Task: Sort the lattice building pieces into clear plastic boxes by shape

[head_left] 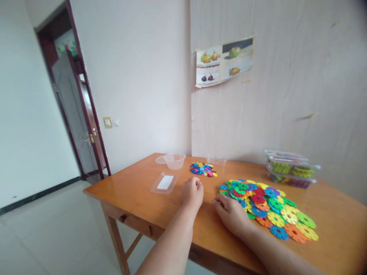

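Left hand (pixel 192 192) rests curled shut on the desk (pixel 137 198), its grip seemingly empty; right hand (pixel 231 214) lies half-closed at the near edge of the big pile of coloured discs (pixel 268 208), fingers touching them

Left hand (pixel 193 192) loosely fisted, right hand (pixel 231 214) palm-down, fingers curled, both forearms extended forward.
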The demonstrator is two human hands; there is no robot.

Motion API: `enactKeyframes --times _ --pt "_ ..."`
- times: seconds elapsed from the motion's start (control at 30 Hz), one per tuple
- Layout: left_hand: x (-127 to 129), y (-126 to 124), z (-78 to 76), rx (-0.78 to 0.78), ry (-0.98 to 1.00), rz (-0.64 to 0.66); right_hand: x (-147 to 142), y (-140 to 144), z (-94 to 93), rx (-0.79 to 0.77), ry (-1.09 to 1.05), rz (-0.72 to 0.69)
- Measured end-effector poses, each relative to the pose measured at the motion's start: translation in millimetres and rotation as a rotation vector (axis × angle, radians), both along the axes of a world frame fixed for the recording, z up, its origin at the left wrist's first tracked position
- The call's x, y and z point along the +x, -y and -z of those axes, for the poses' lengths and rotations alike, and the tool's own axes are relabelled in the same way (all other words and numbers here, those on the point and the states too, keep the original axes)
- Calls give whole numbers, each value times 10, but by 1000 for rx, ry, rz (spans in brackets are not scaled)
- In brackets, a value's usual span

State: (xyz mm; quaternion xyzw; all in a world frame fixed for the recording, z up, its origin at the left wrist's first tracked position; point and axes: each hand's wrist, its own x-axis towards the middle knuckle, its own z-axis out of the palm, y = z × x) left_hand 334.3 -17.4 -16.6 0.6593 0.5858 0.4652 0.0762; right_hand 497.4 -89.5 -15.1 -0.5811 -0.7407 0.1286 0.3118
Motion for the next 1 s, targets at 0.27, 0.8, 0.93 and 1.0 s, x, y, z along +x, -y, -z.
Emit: enactKeyframes --times 0.27,0.8,0.93,1.0 --pt "-220 -1 -73 -47 90 -115 -29 56 -78 16 12 10" --pt "-1298 374 -158 -208 -535 -383 -38 39 -63 6 79 29" --pt "-1266 392 -119 -173 -545 -353 -23 33 -47 1 93 22" --pt "-1250 400 -113 -148 -549 -332 -17 28 -40 3 101 16"
